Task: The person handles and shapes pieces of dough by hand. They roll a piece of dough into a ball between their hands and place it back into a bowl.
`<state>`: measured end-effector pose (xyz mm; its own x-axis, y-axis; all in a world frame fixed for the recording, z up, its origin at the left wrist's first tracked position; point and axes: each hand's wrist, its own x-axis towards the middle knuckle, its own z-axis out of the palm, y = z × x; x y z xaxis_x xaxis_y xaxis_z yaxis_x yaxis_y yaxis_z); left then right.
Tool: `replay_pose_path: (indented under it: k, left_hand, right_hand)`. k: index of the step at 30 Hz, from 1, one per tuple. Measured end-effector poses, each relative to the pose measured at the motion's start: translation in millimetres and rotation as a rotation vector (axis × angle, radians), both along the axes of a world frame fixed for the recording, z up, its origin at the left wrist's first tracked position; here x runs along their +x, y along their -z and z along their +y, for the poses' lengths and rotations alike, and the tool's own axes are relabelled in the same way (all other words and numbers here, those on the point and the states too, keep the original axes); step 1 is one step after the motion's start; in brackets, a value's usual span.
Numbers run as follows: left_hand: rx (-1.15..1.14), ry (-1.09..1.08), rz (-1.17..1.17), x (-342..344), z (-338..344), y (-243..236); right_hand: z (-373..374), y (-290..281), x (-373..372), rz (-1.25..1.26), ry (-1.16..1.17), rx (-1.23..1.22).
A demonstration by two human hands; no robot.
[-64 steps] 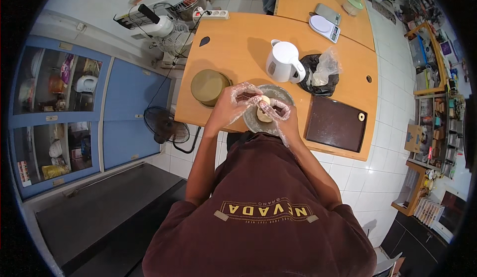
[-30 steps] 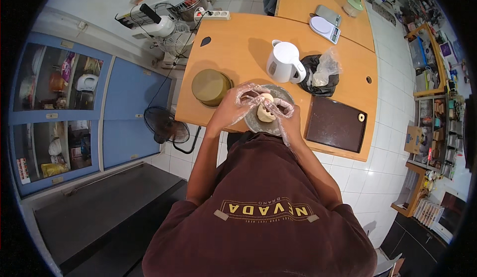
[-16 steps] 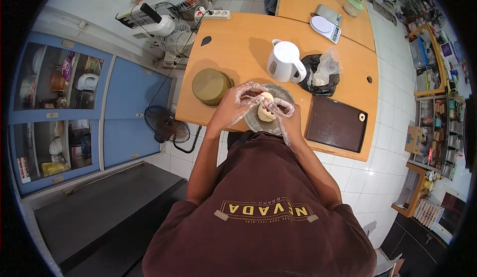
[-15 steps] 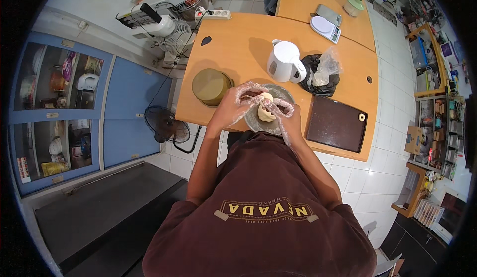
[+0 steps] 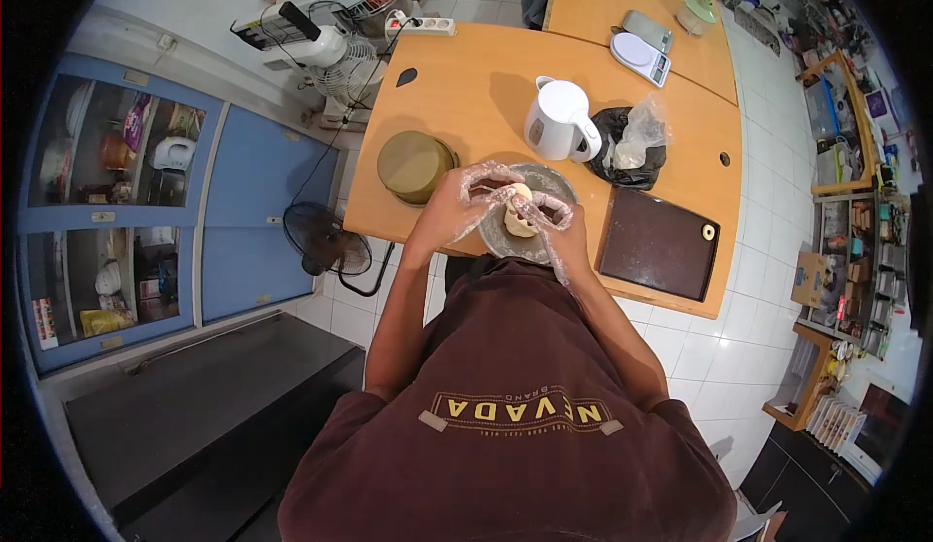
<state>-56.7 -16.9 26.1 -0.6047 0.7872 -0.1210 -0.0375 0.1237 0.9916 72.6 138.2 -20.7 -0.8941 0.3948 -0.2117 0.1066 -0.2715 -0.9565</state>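
Observation:
Over a grey metal bowl (image 5: pixel 500 239) at the table's near edge, my floury left hand (image 5: pixel 471 195) and my right hand (image 5: pixel 562 226) come together on a small pale piece of dough (image 5: pixel 522 193). Thumbs and fingertips of both hands are closed on it. Below them a larger lump of dough (image 5: pixel 521 224) rests in the bowl, partly hidden by my right fingers. On a dark brown baking tray (image 5: pixel 653 250) right of the bowl lies a small dough ring (image 5: pixel 708 233).
Left of the bowl stands a round olive-green container (image 5: pixel 412 166). A white electric kettle (image 5: pixel 560 119) is behind the bowl, beside a black plastic bag (image 5: pixel 610 129) with a clear bag in it. White kitchen scales (image 5: pixel 638 54) sit farther back. A black fan (image 5: pixel 326 243) stands left of the table.
Both hands stay over the bowl, still pinching the small piece of dough, with barely any finger movement. The surroundings shift very slightly with the view.

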Motion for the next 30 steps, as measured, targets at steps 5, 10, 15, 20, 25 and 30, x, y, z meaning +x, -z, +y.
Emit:
replay_pose_path:
  k: [5, 10, 15, 20, 25, 30]
  left_hand:
    - [-0.086, 0.046, 0.18, -2.0, -2.1, -2.3]
    - [0.049, 0.016, -0.03, 2.6, 2.1, -1.5]
    - [0.017, -0.009, -0.004, 1.2, 3.2, 0.8]
    - [0.048, -0.045, -0.008, 2.2, 4.4, 1.2]
    - [-0.012, -0.011, -0.026, 4.1, 6.0, -7.4]
    - [0.009, 0.0, 0.001, -0.3, 3.2, -1.0]
  right_hand:
    - [-1.7, -9.3, 0.4, 0.037, -0.015, 0.013]
    - [-1.1, -0.9, 1.6, 0.022, 0.031, -0.022]
    - [0.2, -2.6, 2.2, 0.01, 0.013, -0.014]
    - [0.1, -8.6, 2.5, -0.016, -0.003, -0.01]
    - [2.1, -3.2, 1.1, 0.0, 0.029, -0.001]
    - [0.3, -3.2, 1.6, 0.01, 0.011, -0.009]
